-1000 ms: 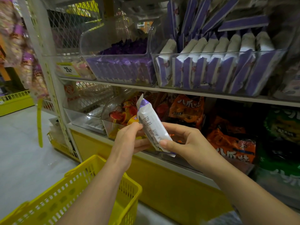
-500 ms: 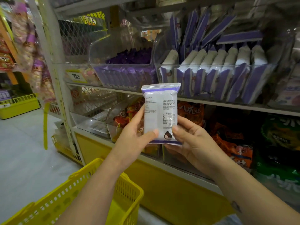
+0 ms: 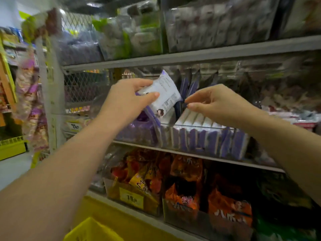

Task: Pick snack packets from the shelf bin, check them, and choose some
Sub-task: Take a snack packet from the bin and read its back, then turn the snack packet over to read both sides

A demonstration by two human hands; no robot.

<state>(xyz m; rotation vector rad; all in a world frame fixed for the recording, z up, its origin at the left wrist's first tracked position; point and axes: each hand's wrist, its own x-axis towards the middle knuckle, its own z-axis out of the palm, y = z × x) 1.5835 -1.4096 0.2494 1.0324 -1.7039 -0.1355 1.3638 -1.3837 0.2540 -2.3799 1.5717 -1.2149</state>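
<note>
Shop shelving fills the view, with grey shelf boards (image 3: 191,56) carrying clear bins of wrapped snacks, much of it smeared by blur. At the middle level the held snack packet (image 3: 166,94) is up in the air. It is white with purple ends, its small print faces the camera, and it is tilted just above the left end of the clear shelf bin (image 3: 199,126), not resting in it. The left hand (image 3: 128,99) grips its lower left part, thumb pressed on the printed face and the other fingers curled over the edge behind.

Just to its right, the right hand (image 3: 218,103) hovers over the bin's row of packets (image 3: 199,136), which stand on edge side by side. Its fingers are loosely curled, with thumb and forefinger tips drawn close together near the taller purple packets at the back. Whether they pinch one I cannot tell.

I judge this to be the picking step: one packet in hand, a second being sought. The next move calls for a clean pinch on a single packet top and a straight lift — its neighbours stand tight against it — with the left hand's packet kept clear of the bin mouth.

Left of the bin stands another bin of purple packets (image 3: 139,131). On the shelf below are orange bags (image 3: 229,209) and a yellow price label (image 3: 131,199). A yellow basket (image 3: 93,230) shows at the bottom edge, likely where chosen packets go.
</note>
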